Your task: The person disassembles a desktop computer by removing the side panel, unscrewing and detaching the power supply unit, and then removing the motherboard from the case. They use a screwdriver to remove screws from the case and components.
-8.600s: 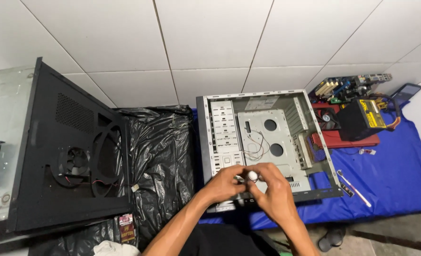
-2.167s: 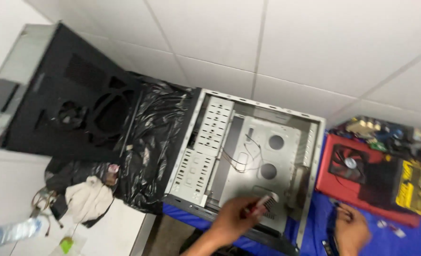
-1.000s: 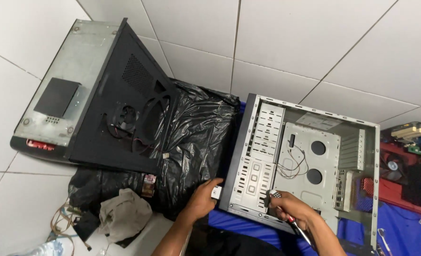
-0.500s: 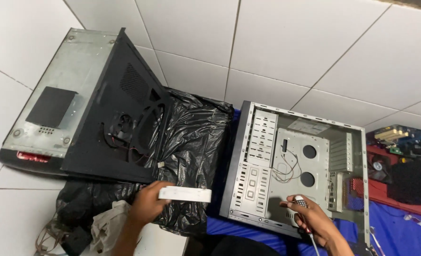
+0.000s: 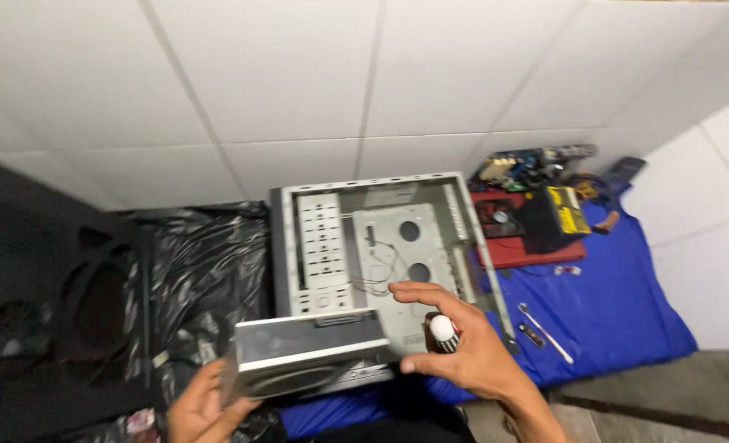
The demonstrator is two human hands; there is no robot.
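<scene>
Grey case [image 5: 381, 246], blue cloth [image 5: 619, 303], black bag [image 5: 209, 271].

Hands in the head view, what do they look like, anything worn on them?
Both are bare: no gloves, rings, watch or sleeves in view. The left hand shows only fingers and part of the palm at the bottom edge; the right hand shows up to a bare wrist and forearm.

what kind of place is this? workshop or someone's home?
Probably an informal computer repair spot on a tiled floor, not a fitted workshop: an open, stripped computer case, loose parts on a blue cloth, and black plastic sheeting.
</scene>
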